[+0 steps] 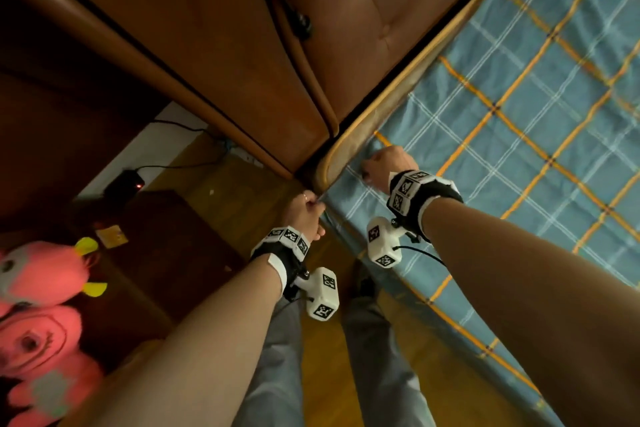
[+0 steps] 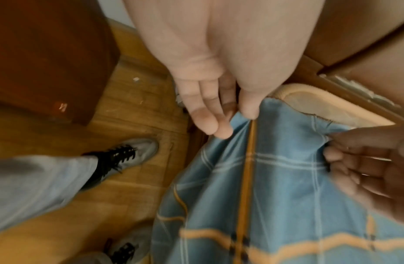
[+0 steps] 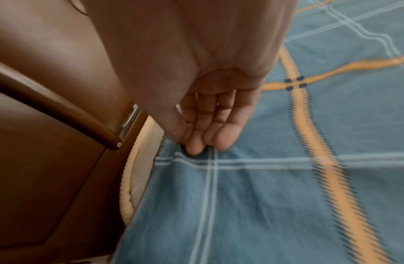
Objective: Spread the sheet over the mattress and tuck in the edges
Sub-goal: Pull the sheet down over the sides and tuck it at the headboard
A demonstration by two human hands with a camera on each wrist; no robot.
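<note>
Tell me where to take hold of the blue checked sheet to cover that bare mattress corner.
Grip the sheet along its loose edge beside the bare mattress corner, coming from the bedside. The edge stops short there, and both the left hand and right hand already pinch it.

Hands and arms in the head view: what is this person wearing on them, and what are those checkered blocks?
Both forearms are bare, with no sleeves. Each wrist carries a black strap with white trim, ringed by small black-and-white square marker tiles. A white blocky camera housing bearing the same markers hangs below each wrist, trailing a thin black cable. The left hand wears a thin ring; the right hand shows none.
</note>
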